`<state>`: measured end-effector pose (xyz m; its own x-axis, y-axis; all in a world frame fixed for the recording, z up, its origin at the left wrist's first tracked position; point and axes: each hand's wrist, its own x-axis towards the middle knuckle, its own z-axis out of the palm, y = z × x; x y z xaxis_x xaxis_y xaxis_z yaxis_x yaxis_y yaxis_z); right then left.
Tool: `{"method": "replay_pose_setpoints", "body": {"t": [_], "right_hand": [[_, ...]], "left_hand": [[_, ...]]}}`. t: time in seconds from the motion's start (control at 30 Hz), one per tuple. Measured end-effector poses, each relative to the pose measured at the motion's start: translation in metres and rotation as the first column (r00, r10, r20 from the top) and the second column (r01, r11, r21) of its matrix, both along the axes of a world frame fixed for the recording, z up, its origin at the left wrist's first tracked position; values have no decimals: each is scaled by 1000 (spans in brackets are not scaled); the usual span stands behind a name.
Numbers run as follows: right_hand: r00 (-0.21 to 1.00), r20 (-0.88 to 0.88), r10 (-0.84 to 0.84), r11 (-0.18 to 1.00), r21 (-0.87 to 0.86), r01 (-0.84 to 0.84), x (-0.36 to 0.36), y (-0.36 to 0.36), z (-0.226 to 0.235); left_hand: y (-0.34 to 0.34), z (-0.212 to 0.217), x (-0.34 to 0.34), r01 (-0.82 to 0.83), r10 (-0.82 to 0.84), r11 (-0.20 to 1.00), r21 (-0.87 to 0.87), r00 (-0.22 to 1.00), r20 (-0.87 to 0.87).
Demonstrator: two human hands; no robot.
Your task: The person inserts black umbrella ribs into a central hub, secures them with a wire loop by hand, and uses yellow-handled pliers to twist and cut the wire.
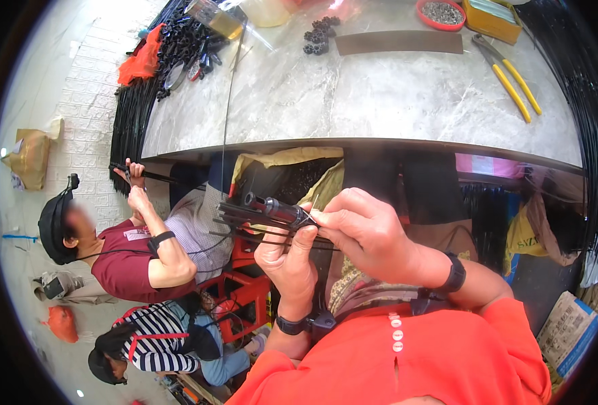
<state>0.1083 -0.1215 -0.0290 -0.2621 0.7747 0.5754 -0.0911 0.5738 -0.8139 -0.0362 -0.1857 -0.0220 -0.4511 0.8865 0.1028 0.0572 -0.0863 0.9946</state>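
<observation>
You face a grey marbled tabletop (272,108) at twelve o'clock and a white brick wall (86,111) at ten. You have two co-workers, one in maroon (127,266) at nine, one in stripes (164,341) towards eight; one pair of yellow-handled pliers (510,81) at two; one red bowl (441,28) at one. At centre, your left hand (292,266) clamps one bundle of thin, straight black rods (245,216) and glossy tubing; your right hand (366,226) pinches a thin pale strand (314,202) beside it.
</observation>
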Motion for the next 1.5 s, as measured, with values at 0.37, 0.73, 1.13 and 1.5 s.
{"method": "replay_pose_setpoints", "body": {"t": [0.37,0.73,1.13,1.5], "right_hand": [[994,-102,29,984,-173,-46,-12,-2,-13],[999,-46,-7,999,-42,5,-24,-4,-19],[1000,-8,-10,999,-54,10,-27,-4,-14],[1000,-23,-17,989,-147,14,-22,1,-15]], "left_hand": [[5,-10,-28,139,-139,990,9,979,148],[-2,-17,-41,106,-115,993,52,962,246],[-1,-12,-22,-62,47,996,60,974,221],[14,-7,-13,-60,47,996,62,981,190]]}}
